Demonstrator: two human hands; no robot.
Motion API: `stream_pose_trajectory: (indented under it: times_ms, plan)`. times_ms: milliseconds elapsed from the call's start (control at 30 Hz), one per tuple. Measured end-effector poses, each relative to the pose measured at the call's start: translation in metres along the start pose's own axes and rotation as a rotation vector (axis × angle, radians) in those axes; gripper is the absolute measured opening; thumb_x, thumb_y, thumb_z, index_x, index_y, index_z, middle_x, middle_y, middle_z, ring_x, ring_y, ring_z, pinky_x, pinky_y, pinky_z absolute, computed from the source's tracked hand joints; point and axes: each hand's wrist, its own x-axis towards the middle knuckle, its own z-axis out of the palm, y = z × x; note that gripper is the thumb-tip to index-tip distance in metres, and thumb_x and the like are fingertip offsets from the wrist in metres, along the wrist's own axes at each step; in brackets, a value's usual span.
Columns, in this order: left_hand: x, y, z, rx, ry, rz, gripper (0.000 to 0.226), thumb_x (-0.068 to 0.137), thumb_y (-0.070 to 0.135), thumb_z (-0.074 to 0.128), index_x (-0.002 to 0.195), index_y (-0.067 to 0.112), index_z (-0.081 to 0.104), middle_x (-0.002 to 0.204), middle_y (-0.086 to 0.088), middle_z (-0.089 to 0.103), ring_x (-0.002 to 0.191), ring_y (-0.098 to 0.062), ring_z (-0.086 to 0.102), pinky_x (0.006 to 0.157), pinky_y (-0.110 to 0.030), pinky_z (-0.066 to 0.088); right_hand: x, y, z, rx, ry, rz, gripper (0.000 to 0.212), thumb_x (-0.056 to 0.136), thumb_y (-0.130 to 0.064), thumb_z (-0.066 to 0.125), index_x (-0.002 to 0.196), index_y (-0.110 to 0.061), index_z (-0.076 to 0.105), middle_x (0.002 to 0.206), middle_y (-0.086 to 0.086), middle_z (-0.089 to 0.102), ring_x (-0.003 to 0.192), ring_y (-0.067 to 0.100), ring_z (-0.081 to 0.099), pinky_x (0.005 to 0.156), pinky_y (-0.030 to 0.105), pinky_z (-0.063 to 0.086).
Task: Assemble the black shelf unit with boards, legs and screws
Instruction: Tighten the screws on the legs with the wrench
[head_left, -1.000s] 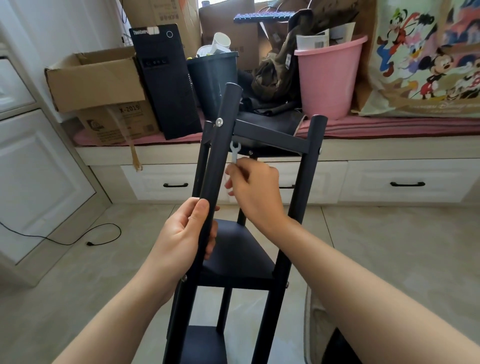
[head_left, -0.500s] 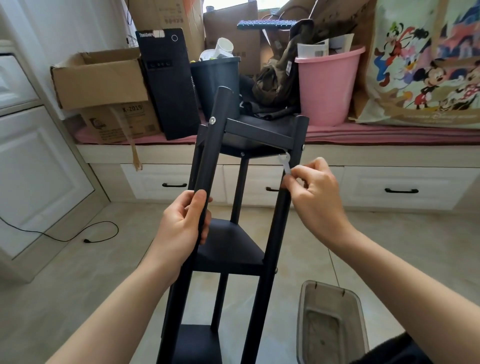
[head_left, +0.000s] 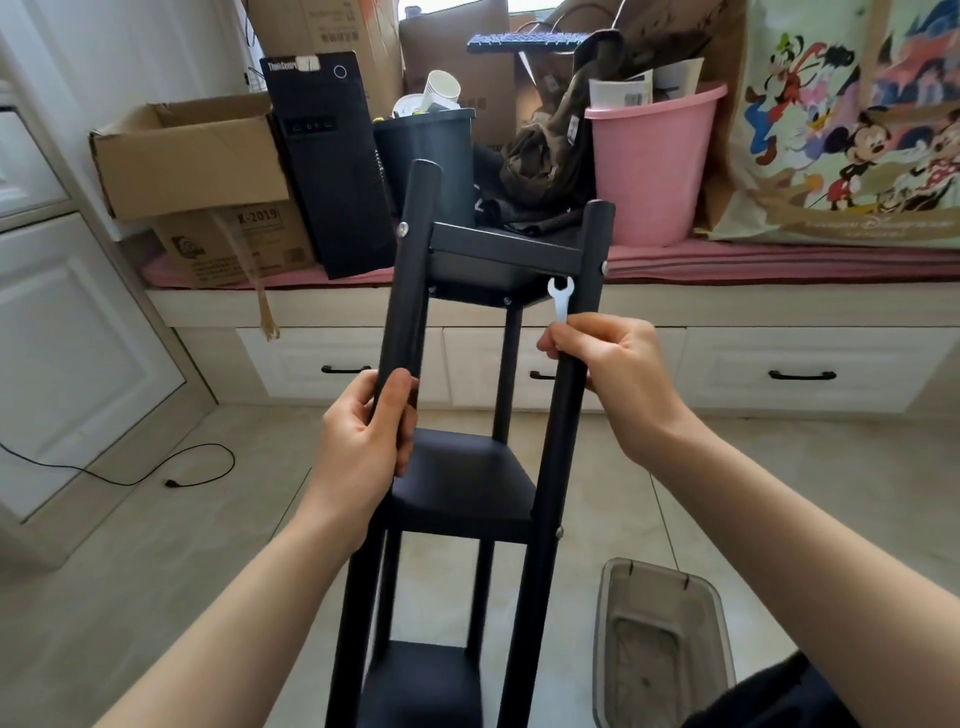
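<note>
Meanwhile, a small white wrench (head_left: 561, 299) nears the top-shelf bolt (head_left: 604, 268) of the black shelf unit (head_left: 462, 473), standing on the floor near the window bench.

Pinched by the right hand (head_left: 618, 382), the wrench sits just below the bolt at the right front leg (head_left: 569, 395); the left hand (head_left: 363, 441) wraps the left front leg (head_left: 402, 301). The thin tool could slip off the fastener or twist free, and the tall frame could tip. Beyond, the computer tower (head_left: 332, 161) reads "ThinkCentre", a cardboard box (head_left: 228, 236) "X-2019".

Your view is bright with soft daylight from the far window, shadows faint, edges bowed by wide-angle distortion.
</note>
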Motion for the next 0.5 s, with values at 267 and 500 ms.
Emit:
stream_pose_trajectory:
  times_ms: [267, 500]
  plan:
    - [0.008, -0.012, 0.015, -0.1, 0.051, -0.064, 0.034, 0.102, 0.051, 0.049, 0.077, 0.033, 0.065, 0.059, 0.005, 0.049, 0.046, -0.013, 0.041, 0.041, -0.023, 0.036, -0.001, -0.01, 0.002, 0.071, -0.004, -0.157, 0.023, 0.094, -0.011, 0.063, 0.076, -0.018, 0.075, 0.106, 0.016, 0.061, 0.092, 0.021, 0.065, 0.076, 0.029, 0.059]
    - [0.02, -0.018, 0.028, -0.097, 0.047, -0.084, 0.038, 0.103, 0.051, 0.044, 0.087, 0.021, 0.06, 0.057, 0.007, 0.048, 0.046, -0.012, 0.042, 0.043, -0.022, 0.038, -0.003, -0.012, -0.005, 0.064, 0.018, -0.232, 0.021, 0.095, -0.008, 0.062, 0.08, -0.016, 0.075, 0.105, 0.018, 0.059, 0.095, 0.028, 0.064, 0.076, 0.029, 0.059]
